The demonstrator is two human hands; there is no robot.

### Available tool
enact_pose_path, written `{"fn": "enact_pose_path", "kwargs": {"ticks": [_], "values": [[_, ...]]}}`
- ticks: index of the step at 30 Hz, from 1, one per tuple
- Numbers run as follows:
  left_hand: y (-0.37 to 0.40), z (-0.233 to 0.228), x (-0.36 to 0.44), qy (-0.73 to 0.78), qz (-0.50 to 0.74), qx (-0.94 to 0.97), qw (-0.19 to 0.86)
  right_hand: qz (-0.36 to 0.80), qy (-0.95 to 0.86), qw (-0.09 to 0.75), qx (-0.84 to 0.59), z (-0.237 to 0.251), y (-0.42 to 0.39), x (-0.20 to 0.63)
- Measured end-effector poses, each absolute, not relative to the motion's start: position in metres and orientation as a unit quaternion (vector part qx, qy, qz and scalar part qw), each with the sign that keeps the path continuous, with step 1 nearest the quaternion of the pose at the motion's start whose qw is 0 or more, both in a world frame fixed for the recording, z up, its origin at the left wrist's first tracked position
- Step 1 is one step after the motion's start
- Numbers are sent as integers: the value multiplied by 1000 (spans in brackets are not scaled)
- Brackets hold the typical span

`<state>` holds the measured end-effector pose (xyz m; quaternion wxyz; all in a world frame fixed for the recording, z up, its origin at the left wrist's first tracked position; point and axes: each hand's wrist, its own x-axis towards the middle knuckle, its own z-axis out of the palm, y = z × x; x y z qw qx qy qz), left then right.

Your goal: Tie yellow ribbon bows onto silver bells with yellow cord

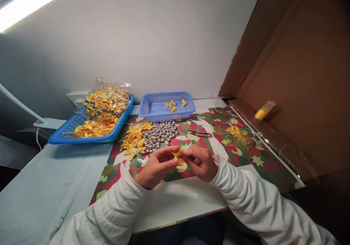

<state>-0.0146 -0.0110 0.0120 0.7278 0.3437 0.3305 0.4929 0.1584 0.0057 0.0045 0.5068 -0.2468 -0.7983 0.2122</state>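
Observation:
My left hand (158, 167) pinches a small yellow ribbon bow (178, 155) between thumb and fingers, above the front of the patterned sheet. From the other side my right hand (201, 162) is closed, its fingertips pressed at the bow's right edge; any thin cord there is too fine to make out. Just beyond the hands lies a heap of small silver bells (161, 133). A pile of yellow ribbon bows (133, 139) adjoins it on the left. Behind my right hand rest thread snips (201, 133) with pinkish-red handles.
A blue basket (54, 138) at left holds yellow bows and a clear bag (106, 99) stuffed with bows and bells. Farther back, a shallower blue basket (144, 110) contains several bows. Yellow cords (239, 137) lie right, near a cardboard wall (298, 66) and a yellow-filled clear container (264, 110).

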Motion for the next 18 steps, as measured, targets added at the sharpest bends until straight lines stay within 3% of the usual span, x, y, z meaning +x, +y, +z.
{"fn": "enact_pose_path", "kwargs": {"ticks": [18], "values": [[-11,12,-15,327,491,341,732,211,-798,509,-244,5,5,158]]}}
